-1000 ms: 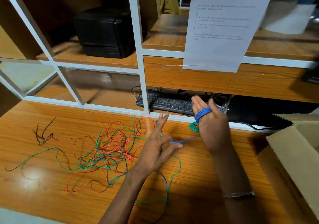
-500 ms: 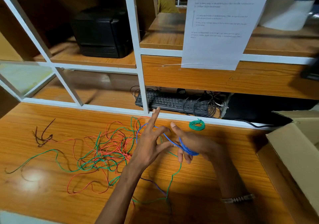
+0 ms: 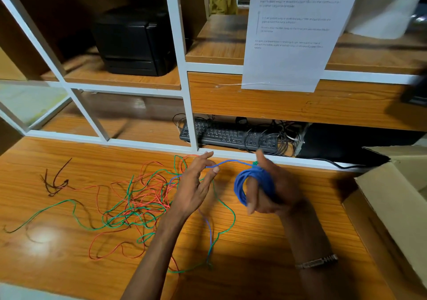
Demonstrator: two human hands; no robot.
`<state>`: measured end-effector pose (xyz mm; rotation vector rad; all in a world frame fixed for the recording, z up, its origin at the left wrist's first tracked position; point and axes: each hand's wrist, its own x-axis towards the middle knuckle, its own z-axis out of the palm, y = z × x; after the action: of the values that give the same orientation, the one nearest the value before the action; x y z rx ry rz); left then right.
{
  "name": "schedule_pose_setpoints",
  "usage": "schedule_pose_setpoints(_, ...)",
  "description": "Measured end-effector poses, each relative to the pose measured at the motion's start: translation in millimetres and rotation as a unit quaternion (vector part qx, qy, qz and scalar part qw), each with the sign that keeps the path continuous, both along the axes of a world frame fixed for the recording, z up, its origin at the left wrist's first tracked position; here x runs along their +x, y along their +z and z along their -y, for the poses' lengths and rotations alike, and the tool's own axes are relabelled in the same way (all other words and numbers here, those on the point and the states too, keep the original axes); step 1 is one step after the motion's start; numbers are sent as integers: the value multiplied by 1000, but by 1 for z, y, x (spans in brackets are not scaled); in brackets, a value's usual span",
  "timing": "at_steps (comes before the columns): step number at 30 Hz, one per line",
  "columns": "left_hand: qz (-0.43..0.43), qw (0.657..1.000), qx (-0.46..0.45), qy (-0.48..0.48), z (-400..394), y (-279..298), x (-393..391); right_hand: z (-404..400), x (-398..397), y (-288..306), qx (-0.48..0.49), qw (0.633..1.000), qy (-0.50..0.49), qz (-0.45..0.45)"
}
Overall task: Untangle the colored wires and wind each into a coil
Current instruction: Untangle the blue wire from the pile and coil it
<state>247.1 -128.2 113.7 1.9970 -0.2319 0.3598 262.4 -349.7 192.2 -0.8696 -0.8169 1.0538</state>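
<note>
Blue wire coil (image 3: 253, 185), red-and-green tangle (image 3: 138, 198) (one dark brown strand (image 3: 55, 182)), orange woodgrain table (image 3: 254, 265).

Your right hand (image 3: 272, 191) wears blue coil (image 3: 251, 184) round fingers. Your left hand (image 3: 196, 184) pinches blue wire (image 3: 221, 163) left of coil. Red-green tangle (image 3: 138, 198) lies further left of coil. Keyboard (image 3: 231, 135) behind coil; box (image 3: 392, 202) right.

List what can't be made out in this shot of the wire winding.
- Small green wire coil, head view: almost all hidden behind the right hand.
- Blue wire coil on that hand: far side hidden by its fingers.
- Brown cardboard box: cut off by the right edge.
- White printed sheet: small text blurred.
</note>
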Motion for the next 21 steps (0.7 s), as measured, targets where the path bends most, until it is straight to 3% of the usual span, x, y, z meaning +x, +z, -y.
schedule_pose_setpoints(3, 11, 1000, 13, 17, -7, -3, 4, 3, 0, 7, 146, 988, 36, -43)
schedule_pose_setpoints(6, 10, 1000, 10, 23, -7, -6, 4, 12, 0, 11, 321, 931, 16, -172)
schedule_pose_setpoints(11, 13, 999, 35, -20, -4, -8, 0, 21, 14, 9, 366, 824, -308, -305)
schedule_pose_setpoints(13, 16, 998, 42, -54, 0, -7, -4, 14, 21, 0, 296, 791, -433, -315)
schedule_pose_setpoints(16, 41, 996, 38, -65, 4, 0, -3, -6, 32, -33, 80, 795, -562, -213)
schedule_pose_setpoints(19, 84, 992, 72, -67, 1, 7, -1, -25, 36, -63, -90, 771, -612, -154)
schedule_pose_setpoints(21, 94, 989, 91, -65, -2, 11, -1, -30, 35, -67, -166, 785, -578, -152)
